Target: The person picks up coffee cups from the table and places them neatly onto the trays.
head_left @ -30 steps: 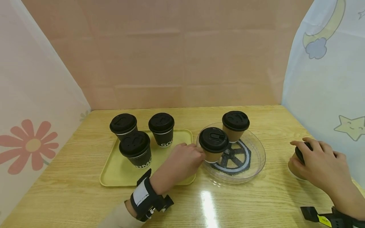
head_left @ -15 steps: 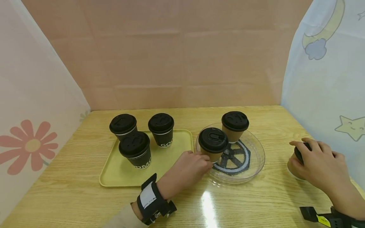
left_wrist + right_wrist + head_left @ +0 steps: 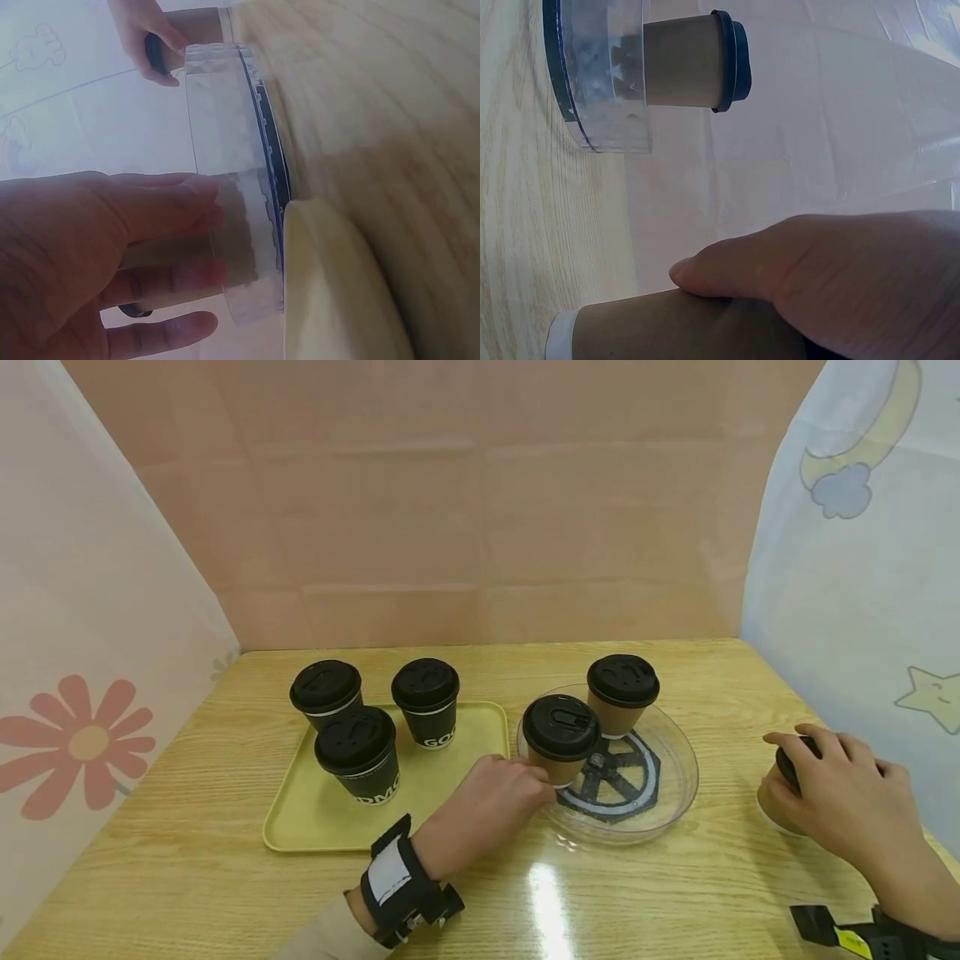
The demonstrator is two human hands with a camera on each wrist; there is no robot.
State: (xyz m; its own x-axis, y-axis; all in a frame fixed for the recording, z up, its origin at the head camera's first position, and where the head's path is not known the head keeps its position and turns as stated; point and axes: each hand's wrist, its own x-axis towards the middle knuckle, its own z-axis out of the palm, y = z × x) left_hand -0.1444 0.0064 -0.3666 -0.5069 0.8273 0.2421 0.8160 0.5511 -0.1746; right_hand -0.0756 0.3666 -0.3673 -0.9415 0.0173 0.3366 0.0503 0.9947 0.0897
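Observation:
In the head view my left hand is at the front left wall of a clear round dish. Its thumb and spread fingers overlap the dish wall in the left wrist view, beside a brown paper coffee cup with a black lid. Another lidded brown cup stands in the dish toward the back. At the right, my right hand holds a third brown paper cup from above, its thumb along the cup's side and its palm over the lid. That cup's base rests at the table.
Left of the dish is a yellow tray. Black lidded cups stand there: a front cup, a right cup and a back left cup. Printed sheets enclose the wooden table at the sides and back.
My left hand has moved right from the tray's edge to the dish, then stayed. Lately the dish's cups have shifted very slightly, the front one left, the back one right. My right hand holds still.

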